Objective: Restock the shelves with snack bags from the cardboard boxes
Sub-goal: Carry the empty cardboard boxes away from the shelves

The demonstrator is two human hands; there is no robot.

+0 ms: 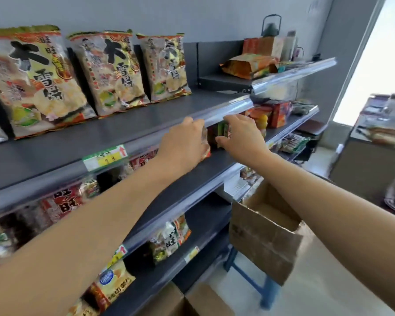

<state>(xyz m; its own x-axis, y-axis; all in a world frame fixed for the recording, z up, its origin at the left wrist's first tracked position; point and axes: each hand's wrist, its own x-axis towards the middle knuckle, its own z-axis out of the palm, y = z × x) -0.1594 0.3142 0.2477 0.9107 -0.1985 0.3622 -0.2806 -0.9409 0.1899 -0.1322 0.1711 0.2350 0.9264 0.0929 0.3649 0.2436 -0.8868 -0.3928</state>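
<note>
Gripping snack bag: left hand, right hand; upper bags read 大雪饼.

Shelves: dark grey metal, matt, smooth.
Edge strip: clear plastic, glossy, along each shelf's front edge.
Snack bags: printed plastic film, shiny, crinkled.
Small pack: glossy film, at the second shelf's front edge.
Price label: paper, matt.
Cardboard box: brown, matt, creased.
Wall: grey, matt.
</note>
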